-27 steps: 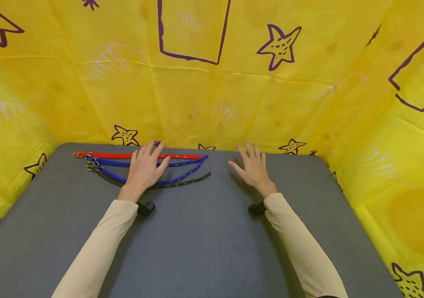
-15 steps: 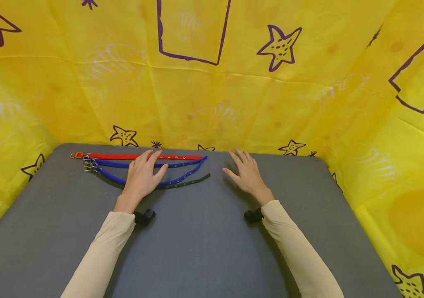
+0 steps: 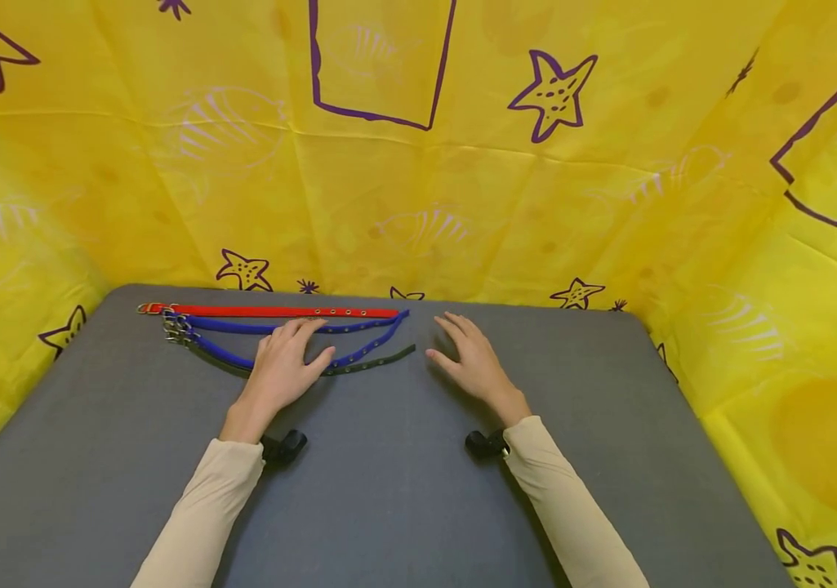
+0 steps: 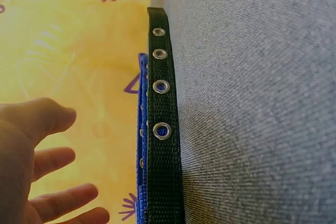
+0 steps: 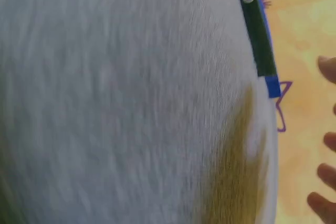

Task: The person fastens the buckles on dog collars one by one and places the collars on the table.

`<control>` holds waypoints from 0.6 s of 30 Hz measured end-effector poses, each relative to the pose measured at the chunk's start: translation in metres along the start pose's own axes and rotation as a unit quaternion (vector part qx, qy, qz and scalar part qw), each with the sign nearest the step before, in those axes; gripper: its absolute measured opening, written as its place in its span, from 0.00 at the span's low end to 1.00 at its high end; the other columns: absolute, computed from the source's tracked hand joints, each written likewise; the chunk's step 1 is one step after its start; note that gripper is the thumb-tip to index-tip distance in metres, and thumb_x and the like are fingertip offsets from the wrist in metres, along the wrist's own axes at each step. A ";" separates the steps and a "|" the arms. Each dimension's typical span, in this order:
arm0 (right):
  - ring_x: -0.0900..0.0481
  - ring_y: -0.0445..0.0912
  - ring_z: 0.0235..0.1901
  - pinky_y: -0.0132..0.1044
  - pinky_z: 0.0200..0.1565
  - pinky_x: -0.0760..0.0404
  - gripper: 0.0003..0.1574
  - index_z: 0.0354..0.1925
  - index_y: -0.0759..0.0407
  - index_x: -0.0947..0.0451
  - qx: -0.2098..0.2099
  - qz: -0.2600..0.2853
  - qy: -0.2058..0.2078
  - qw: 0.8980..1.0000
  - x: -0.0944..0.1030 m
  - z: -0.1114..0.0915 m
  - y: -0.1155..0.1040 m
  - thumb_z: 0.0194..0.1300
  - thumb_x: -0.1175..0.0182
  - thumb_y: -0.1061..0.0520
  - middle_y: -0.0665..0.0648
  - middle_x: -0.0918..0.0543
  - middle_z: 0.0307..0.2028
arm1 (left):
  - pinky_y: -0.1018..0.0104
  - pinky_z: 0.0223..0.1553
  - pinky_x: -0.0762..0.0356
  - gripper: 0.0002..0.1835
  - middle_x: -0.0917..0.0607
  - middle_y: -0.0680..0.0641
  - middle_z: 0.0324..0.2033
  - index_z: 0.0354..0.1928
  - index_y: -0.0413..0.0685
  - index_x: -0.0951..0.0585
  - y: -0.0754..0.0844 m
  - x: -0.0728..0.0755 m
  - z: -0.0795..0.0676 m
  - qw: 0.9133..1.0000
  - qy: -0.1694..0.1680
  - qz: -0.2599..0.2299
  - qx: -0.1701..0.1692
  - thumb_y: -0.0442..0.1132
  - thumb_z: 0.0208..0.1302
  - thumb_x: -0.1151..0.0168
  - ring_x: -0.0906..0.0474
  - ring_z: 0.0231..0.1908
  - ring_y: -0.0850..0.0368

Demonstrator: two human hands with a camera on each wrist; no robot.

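A red collar, an upper blue collar, a lower blue collar and a dark green collar lie along the table's back left, metal buckles to the left. My left hand is over the middle of the blue and green ones, hiding part of them. In the left wrist view its loosely spread fingers are apart from the green strap with its metal eyelets. To the right of the strap ends, my right hand hovers with relaxed fingers, holding nothing.
The grey table reaches back to a yellow curtain printed with starfish and fish. The curtain also closes off both sides. A black wrist camera sits under the left wrist, another camera under the right.
Both hands have drawn back toward the body, the right one also shifting left. The red collar, partly covered before, now shows along its whole length. The collars stay in place.
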State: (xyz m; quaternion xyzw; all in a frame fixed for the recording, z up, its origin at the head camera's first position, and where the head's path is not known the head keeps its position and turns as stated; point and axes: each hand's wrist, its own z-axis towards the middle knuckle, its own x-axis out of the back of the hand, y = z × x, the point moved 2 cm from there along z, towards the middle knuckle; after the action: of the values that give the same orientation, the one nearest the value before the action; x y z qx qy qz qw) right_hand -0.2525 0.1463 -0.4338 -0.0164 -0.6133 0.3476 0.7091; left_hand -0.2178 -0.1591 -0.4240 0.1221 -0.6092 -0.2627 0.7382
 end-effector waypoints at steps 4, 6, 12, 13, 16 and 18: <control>0.38 0.60 0.72 0.59 0.71 0.40 0.37 0.71 0.59 0.34 0.001 0.024 -0.013 1.000 -0.005 -0.003 -0.005 0.70 0.40 0.45 0.66 0.33 0.71 | 0.37 0.55 0.35 0.26 0.21 0.37 0.56 0.63 0.48 0.24 0.001 0.000 -0.001 1.000 -0.006 0.008 -0.015 0.48 0.66 0.36 0.28 0.56 0.38; 0.38 0.60 0.72 0.57 0.71 0.40 0.37 0.71 0.59 0.34 -0.004 0.037 -0.024 0.999 -0.008 -0.004 -0.006 0.70 0.40 0.45 0.65 0.33 0.71 | 0.40 0.51 0.34 0.23 0.20 0.39 0.52 0.59 0.48 0.21 0.001 0.000 -0.002 1.000 -0.015 0.010 -0.021 0.48 0.64 0.33 0.27 0.52 0.39; 0.38 0.57 0.73 0.54 0.72 0.41 0.37 0.71 0.58 0.35 -0.019 0.063 -0.050 0.997 -0.017 -0.010 -0.008 0.70 0.40 0.46 0.63 0.33 0.71 | 0.51 0.43 0.35 0.14 0.18 0.44 0.38 0.47 0.48 0.16 0.003 -0.001 -0.003 0.998 -0.048 0.015 -0.038 0.44 0.61 0.29 0.24 0.43 0.46; 0.38 0.57 0.72 0.54 0.72 0.41 0.37 0.71 0.58 0.34 -0.017 0.069 -0.053 0.996 -0.018 -0.010 -0.009 0.70 0.39 0.46 0.63 0.32 0.71 | 0.52 0.42 0.35 0.13 0.17 0.45 0.36 0.46 0.49 0.16 0.003 -0.002 -0.003 0.998 -0.052 0.018 -0.040 0.43 0.61 0.29 0.23 0.41 0.46; 0.37 0.58 0.72 0.53 0.72 0.41 0.36 0.70 0.60 0.33 -0.002 0.079 -0.061 0.995 -0.023 -0.010 -0.012 0.70 0.39 0.47 0.63 0.31 0.70 | 0.54 0.40 0.35 0.11 0.18 0.48 0.33 0.44 0.50 0.14 0.002 -0.003 -0.003 0.996 -0.069 0.025 -0.043 0.41 0.60 0.28 0.22 0.37 0.49; 0.36 0.59 0.71 0.53 0.72 0.41 0.36 0.70 0.61 0.33 0.012 0.077 -0.066 0.995 -0.026 -0.009 -0.014 0.70 0.38 0.48 0.64 0.31 0.70 | 0.54 0.39 0.35 0.10 0.18 0.49 0.31 0.43 0.50 0.14 0.002 -0.004 -0.002 0.995 -0.082 0.029 -0.044 0.40 0.59 0.28 0.23 0.35 0.51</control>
State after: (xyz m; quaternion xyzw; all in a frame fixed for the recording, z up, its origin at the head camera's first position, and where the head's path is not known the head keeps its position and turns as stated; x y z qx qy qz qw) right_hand -0.2378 0.1264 -0.4520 -0.0324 -0.6514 0.4085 0.6385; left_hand -0.2153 -0.1556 -0.4263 0.0499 -0.6587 -0.2765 0.6980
